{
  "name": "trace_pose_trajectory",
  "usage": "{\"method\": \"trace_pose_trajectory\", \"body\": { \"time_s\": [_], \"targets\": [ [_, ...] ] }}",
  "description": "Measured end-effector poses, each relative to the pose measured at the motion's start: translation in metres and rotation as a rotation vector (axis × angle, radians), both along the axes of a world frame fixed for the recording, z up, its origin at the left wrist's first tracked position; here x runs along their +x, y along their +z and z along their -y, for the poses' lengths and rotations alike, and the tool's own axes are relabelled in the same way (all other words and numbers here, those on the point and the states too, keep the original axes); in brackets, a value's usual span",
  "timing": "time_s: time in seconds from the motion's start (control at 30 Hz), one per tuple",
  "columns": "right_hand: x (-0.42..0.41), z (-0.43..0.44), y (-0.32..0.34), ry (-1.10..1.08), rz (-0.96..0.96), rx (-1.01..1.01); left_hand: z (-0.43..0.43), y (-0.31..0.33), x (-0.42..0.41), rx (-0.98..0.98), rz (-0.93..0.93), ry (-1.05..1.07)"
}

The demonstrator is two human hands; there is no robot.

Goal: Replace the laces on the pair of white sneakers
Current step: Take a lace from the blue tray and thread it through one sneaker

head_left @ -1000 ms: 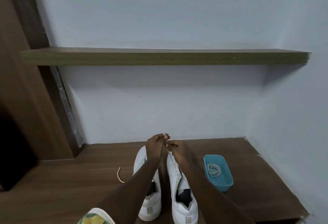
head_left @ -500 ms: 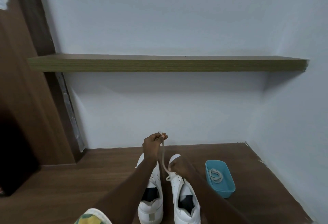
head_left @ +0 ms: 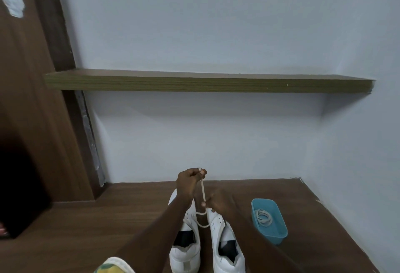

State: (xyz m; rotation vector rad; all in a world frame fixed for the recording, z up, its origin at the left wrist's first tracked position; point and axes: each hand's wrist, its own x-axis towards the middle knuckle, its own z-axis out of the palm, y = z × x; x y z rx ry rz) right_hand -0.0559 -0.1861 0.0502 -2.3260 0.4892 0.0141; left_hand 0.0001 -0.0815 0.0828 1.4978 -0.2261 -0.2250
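1. The end of a white lace (head_left: pixel 203 192) is pinched by the raised left hand (head_left: pixel 190 183). Lower down it is pinched by the right hand (head_left: pixel 219 203), at the far eyelets of the right sneaker (head_left: pixel 227 249).
2. No lacing is seen on the left sneaker (head_left: pixel 186 251), which stands just beside the right one.
3. A coiled lace (head_left: pixel 263 217) is kept in the blue tub (head_left: pixel 281 236) to the right, so most of the lacing is judged undone.

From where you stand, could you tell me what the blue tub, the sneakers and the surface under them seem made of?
Blue tub: likely plastic, smooth, uniform colour, rounded corners. White sneakers: probably leather or synthetic, smooth with a faint sheen. Surface: wood or wood-look laminate, matt, with visible brown grain.
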Motion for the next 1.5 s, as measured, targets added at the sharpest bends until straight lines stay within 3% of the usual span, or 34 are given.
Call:
{"method": "trace_pose_trajectory", "body": {
  "time_s": [0.1,0.27,0.33,0.53,0.7,0.87,1.23,1.4,1.5],
  "targets": [
    [-0.006,0.0,-0.01,0.006,-0.19,-0.051,-0.003,0.003,0.001,-0.001,-0.012,0.02],
    [-0.002,0.003,-0.001,0.19,-0.351,-0.127,-0.005,0.002,0.003,-0.001,-0.005,0.012],
    [0.003,0.002,0.01,0.161,-0.214,-0.128,-0.005,0.0,0.003,0.009,-0.017,0.01],
    [0.004,-0.007,0.028,-0.136,0.185,0.407,-0.007,-0.006,-0.001,-0.023,-0.08,-0.087],
    [0.005,-0.01,0.019,-0.167,0.239,0.476,-0.008,-0.007,-0.001,-0.019,-0.087,-0.105],
    [-0.002,-0.007,0.0,-0.059,0.097,0.365,-0.009,-0.009,0.004,-0.053,-0.061,-0.064],
    [-0.019,-0.002,-0.031,0.067,0.013,0.163,-0.004,-0.009,0.009,-0.086,-0.037,0.018],
    [-0.023,0.0,-0.029,0.274,0.012,-0.067,0.0,-0.005,0.01,-0.08,-0.016,0.047],
    [-0.022,0.008,-0.031,0.156,0.092,-0.035,0.002,0.0,0.007,-0.062,-0.023,0.052]
  ]
}}
